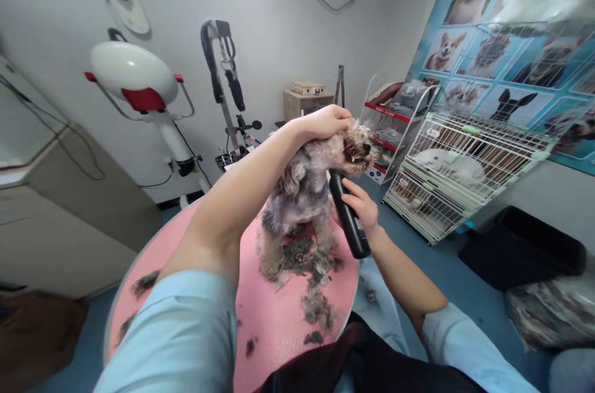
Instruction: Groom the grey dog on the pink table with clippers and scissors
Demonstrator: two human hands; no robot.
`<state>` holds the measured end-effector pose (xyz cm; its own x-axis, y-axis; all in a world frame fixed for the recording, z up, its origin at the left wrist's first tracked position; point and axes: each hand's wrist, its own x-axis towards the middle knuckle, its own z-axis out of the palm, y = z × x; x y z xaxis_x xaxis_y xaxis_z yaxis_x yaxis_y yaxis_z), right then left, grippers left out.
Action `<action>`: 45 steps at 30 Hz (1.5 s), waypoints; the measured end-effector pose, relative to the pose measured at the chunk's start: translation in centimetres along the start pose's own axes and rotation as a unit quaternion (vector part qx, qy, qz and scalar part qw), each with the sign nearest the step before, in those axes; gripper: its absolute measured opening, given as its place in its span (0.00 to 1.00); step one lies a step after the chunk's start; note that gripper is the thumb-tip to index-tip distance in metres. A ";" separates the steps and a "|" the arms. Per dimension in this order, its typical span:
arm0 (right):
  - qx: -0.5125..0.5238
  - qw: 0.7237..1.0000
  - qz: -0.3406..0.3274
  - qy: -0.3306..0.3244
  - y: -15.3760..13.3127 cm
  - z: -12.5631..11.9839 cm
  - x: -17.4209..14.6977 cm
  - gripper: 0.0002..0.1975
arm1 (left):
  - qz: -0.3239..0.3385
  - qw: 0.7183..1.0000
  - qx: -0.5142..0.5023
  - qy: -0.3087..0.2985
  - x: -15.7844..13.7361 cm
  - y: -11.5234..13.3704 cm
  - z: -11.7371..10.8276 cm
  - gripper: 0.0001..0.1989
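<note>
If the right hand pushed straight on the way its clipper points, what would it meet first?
The dog's neck, below the muzzle: the black clipper in the right hand is aimed there. Its tip looks very near or touching, but depth is hard to judge.

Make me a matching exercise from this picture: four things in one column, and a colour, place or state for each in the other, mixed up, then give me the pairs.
Column one
1. Clippers
2. Dog
3. Round table
4. Wire cage

Column two
A. Pink, with loose fur on top
B. White-barred, on the floor toward the picture's right side
C. Its head is under the left hand
D. Black, held in the right hand

Pairs: 1-D, 2-C, 3-A, 4-B
</note>
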<state>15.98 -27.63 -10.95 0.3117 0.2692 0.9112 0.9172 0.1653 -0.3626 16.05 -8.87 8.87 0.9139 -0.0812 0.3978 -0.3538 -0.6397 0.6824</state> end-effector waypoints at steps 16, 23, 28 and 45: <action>0.353 0.907 0.224 0.054 -2.2 0.9 -2.2 0.20 | 0.110 0.940 0.323 -0.010 -7.0 2.6 1.2 0.14; 0.337 0.913 0.155 0.168 -4.0 0.3 0.8 0.21 | 0.003 0.987 0.152 0.057 -5.4 2.4 -0.5 0.18; 0.314 0.931 0.103 0.158 -3.1 1.7 3.7 0.20 | -0.035 0.991 0.097 0.080 -4.5 2.5 -0.9 0.18; 0.156 0.982 0.023 0.107 -1.8 3.6 3.9 0.20 | -0.035 0.994 -0.008 0.098 -4.0 0.6 -2.2 0.18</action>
<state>14.72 -23.47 -7.42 0.4269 0.0840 0.9004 0.7902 0.4494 -0.4166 11.77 -7.26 9.10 0.8806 0.1156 0.4596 -0.2946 -0.6262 0.7219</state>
